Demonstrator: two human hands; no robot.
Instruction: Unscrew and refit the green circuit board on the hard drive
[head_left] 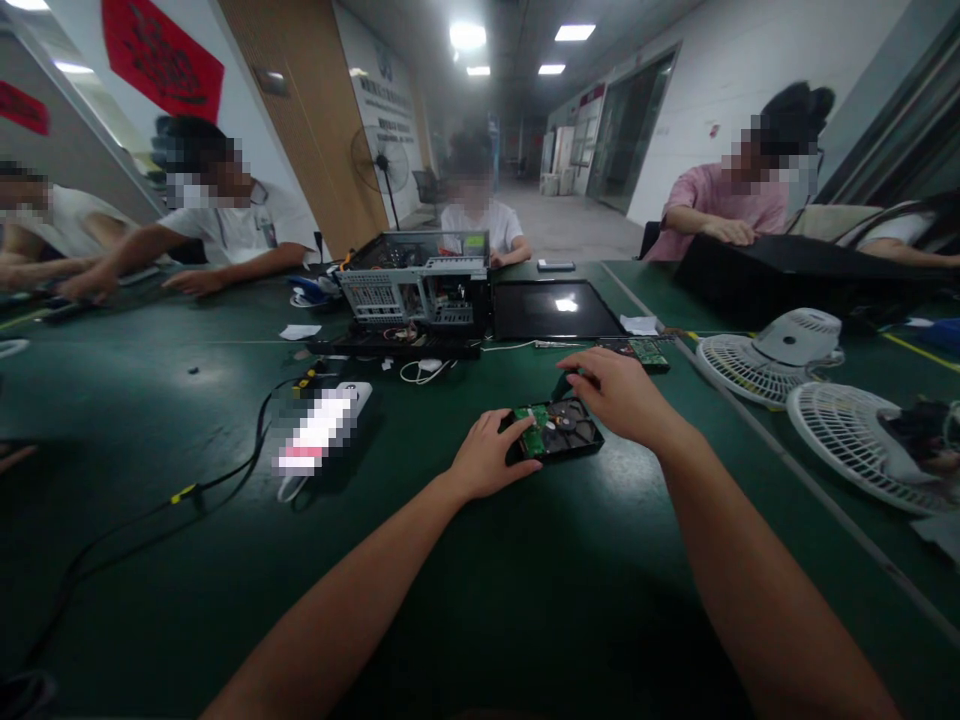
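A hard drive (576, 428) lies flat on the green table with its green circuit board facing up. My left hand (491, 455) grips its left end, fingers at the far edge and over the board, thumb at the near side. My right hand (619, 395) hovers above the drive's right part, its fingers pinched together. Something small and dark shows below those fingertips, over the drive's far edge; its kind is too unclear to tell. Behind my right hand lies another green circuit board (649, 354).
An opened computer case (416, 290) stands ahead, beside a dark flat panel (555, 308). White fan parts (739, 365) lie at right. A lit phone (319, 440) and a black cable (259, 440) are at left. Several people sit around the table, one with a black case (780, 270).
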